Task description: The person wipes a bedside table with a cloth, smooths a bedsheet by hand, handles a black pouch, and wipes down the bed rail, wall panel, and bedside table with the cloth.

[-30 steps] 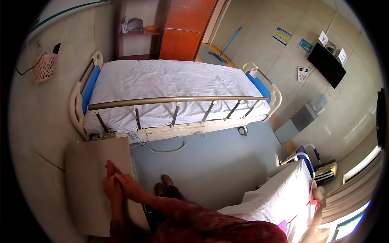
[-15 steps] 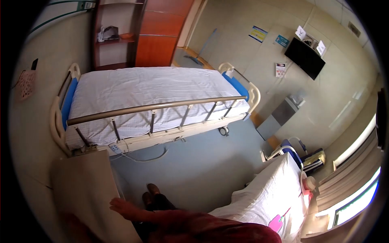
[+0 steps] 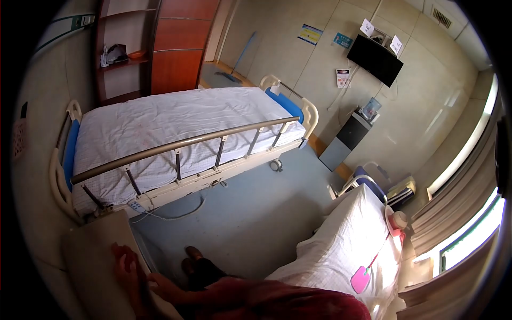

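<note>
Both hands are low at the left of the head view, over the tan top of a bedside cabinet (image 3: pixel 88 248). My left hand (image 3: pixel 127 266) points up and away, fingers stretched out and somewhat apart; it looks reddish and dim, and no object shows clearly in it. Close beside it is my right hand (image 3: pixel 160 287), reaching across from the dark red sleeve (image 3: pixel 256 296) toward the left wrist. Its fingertips are partly hidden behind the left hand, so I cannot tell whether they grip anything.
A bed (image 3: pixel 181 114) with white sheet and side rail (image 3: pixel 186 143) stands ahead. At right, a white-covered bed (image 3: pixel 341 234) carries a pink fly swatter (image 3: pixel 361 279) and a hat (image 3: pixel 396 220). A cable (image 3: pixel 184 217) trails on the floor. Beyond are a water dispenser (image 3: pixel 346 136) and chair (image 3: pixel 368 181).
My left hand has come up into view over the cabinet. The right hand has drawn back from the cabinet edge toward it. The view has turned slightly right.
</note>
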A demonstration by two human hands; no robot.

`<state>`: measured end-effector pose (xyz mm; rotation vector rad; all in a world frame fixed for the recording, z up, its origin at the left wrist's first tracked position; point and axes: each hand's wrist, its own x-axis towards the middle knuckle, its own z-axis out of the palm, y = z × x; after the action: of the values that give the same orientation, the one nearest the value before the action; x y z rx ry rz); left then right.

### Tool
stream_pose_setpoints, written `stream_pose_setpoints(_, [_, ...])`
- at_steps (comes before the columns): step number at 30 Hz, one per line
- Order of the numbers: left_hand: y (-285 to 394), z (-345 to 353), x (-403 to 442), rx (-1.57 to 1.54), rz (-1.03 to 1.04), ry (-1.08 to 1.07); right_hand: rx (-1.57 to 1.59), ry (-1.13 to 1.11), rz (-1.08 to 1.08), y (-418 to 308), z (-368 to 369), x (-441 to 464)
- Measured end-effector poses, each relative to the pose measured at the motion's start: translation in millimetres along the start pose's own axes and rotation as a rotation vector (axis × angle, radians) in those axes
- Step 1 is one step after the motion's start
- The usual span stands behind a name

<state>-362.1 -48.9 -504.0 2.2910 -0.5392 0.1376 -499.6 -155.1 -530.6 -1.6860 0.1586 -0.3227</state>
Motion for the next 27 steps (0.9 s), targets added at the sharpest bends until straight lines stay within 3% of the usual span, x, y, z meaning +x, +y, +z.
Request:
stream_pose_setpoints(2, [19.4,1.7,-2.7,-0.417,-0.096,-0.131,0.079,0.017,0.059,-14.8,-13.6,-2.4])
stream_pose_setpoints(3, [16.4,3.0,-7.4,-0.417,-0.096,-0.133,0.165,0.036,0.114,-23.5,-21.0,-1.9])
stream_pose_setpoints(5, [26.5,-4.0,-11.5,-0.533,-0.062,-0.23,0.053,-0.001,0.195,-30.6,-33.0,1.1])
stream_pose_setpoints(8, [43.2,-21.8,-19.1,-0.704,-0.053,-0.079,0.037,-0.101,0.274,-31.7,-36.4,0.2])
stream_pose_setpoints(9, [45.5,-32.0,-19.3,-0.757,-0.051,-0.034,0.052,-0.051,0.086,-24.1,-29.7,-1.8])
stream_pose_setpoints(10, [51.2,-45.4,-15.9,-0.642,-0.001,0.013,0.068,-0.001,-0.1,-22.6,-26.8,-3.9])
stream_pose_setpoints(11, [47.6,-49.4,-15.2,-0.639,-0.003,0.01,0.072,0.001,-0.097,-20.4,-25.9,-6.1])
stream_pose_setpoints(13, [32.2,-55.5,-7.4,-0.435,-0.035,0.287,-0.109,0.01,-0.172,-18.7,-25.8,-8.9])
stream_pose_setpoints(14, [28.8,-59.0,-3.3,-0.36,-0.029,0.322,-0.109,0.011,-0.172,-24.3,-29.6,-8.9])
stream_pose_setpoints(15, [16.6,-57.3,-0.3,-0.36,-0.028,0.322,-0.117,-0.054,-0.081,-29.9,-34.2,-9.2])
stream_pose_setpoints(16, [-3.1,-52.9,1.8,-0.158,-0.064,0.259,-0.123,-0.118,0.01,-34.6,-37.0,-8.9])
stream_pose_setpoints(18, [-45.5,-34.8,5.4,0.157,-0.074,0.106,-0.145,-0.077,-0.064,-17.4,-33.1,-11.3])
stream_pose_setpoints(19, [-70.7,-11.9,0.8,0.156,-0.074,0.106,-0.166,-0.038,-0.134,-9.8,-31.2,-13.3])
stream_pose_setpoints(21, [-106.9,29.7,-8.3,0.462,0.376,0.151,-0.177,-0.021,-0.134,-8.3,-30.0,-13.9])
stream_pose_setpoints(27, [-3.9,33.0,9.0,0.08,0.261,-0.11,-0.28,-0.02,-0.147,15.4,-20.9,-12.7])
